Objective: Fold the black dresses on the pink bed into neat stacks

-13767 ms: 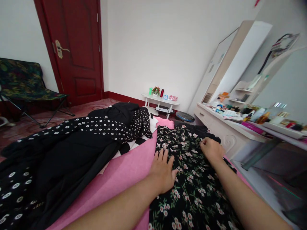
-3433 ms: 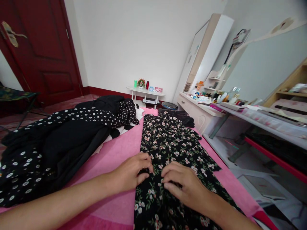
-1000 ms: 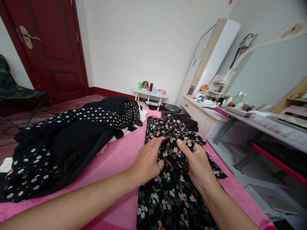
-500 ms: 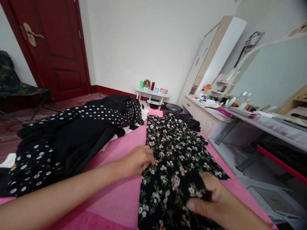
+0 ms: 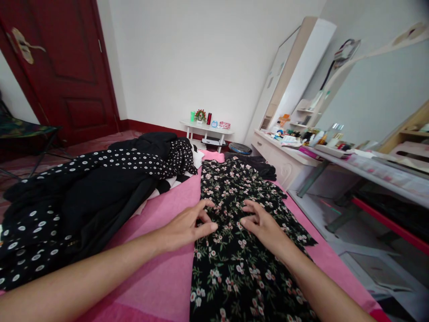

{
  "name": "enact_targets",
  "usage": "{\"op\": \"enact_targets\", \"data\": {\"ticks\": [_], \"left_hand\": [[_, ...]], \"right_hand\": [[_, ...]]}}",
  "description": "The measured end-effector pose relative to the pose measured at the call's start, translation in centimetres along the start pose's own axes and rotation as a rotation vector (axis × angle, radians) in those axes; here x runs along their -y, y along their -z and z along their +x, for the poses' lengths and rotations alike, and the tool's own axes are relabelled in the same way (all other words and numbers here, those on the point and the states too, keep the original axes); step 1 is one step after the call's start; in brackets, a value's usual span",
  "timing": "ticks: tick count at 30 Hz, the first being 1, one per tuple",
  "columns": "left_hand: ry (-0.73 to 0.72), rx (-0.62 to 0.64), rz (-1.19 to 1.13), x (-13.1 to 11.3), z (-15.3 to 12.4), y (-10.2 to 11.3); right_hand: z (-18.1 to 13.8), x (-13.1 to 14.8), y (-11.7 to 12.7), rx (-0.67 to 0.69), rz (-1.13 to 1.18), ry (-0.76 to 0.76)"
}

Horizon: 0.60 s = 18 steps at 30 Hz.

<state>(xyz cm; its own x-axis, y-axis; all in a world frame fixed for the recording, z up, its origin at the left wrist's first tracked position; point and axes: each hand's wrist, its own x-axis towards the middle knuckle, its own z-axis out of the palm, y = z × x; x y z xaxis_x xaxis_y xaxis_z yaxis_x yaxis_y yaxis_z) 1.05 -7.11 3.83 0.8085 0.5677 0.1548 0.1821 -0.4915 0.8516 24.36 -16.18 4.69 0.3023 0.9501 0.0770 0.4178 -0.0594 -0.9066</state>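
Note:
A black floral garment (image 5: 231,264), printed with small pink-white flowers and green leaves, lies spread on the pink bed cover (image 5: 164,223). My left hand (image 5: 191,226) is over its left edge, thumb and fingers apart, with nothing between them. Across from it, above the middle of the cloth, my right hand (image 5: 264,223) has its fingers bent and slightly spread, also holding nothing. Whether the fingertips touch the fabric I cannot tell.
A heap of black and polka-dot clothes (image 5: 100,188) lies on the left. Dark folded cloth (image 5: 264,167) sits beyond the garment. On the right stand a dressing table (image 5: 284,154) and a grey-legged table (image 5: 368,165). A low white table (image 5: 206,127) stands by the wall.
My right hand has let go of the fabric it gripped and moved forward and left. That fabric now lies flat. The fingers of my left hand have spread.

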Motion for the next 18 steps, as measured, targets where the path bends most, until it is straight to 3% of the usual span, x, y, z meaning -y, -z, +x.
{"op": "enact_targets", "data": {"ticks": [4,9,14,18], "left_hand": [[-0.02,-0.068,0.018,1.6,0.5,-0.9],[-0.044,-0.075,0.194,2.3,1.0,-1.5],[-0.024,-0.15,0.335,1.3,3.2,-0.6],[-0.003,-0.26,0.487,2.5,7.1,0.9]], "right_hand": [[-1.6,-1.5,-0.2,0.035,-0.201,0.051],[-2.5,0.5,0.1,0.195,-0.588,0.14],[0.8,3.4,-0.9,0.151,-0.721,0.233],[3.9,2.4,-3.4,0.091,-0.693,0.228]]}}
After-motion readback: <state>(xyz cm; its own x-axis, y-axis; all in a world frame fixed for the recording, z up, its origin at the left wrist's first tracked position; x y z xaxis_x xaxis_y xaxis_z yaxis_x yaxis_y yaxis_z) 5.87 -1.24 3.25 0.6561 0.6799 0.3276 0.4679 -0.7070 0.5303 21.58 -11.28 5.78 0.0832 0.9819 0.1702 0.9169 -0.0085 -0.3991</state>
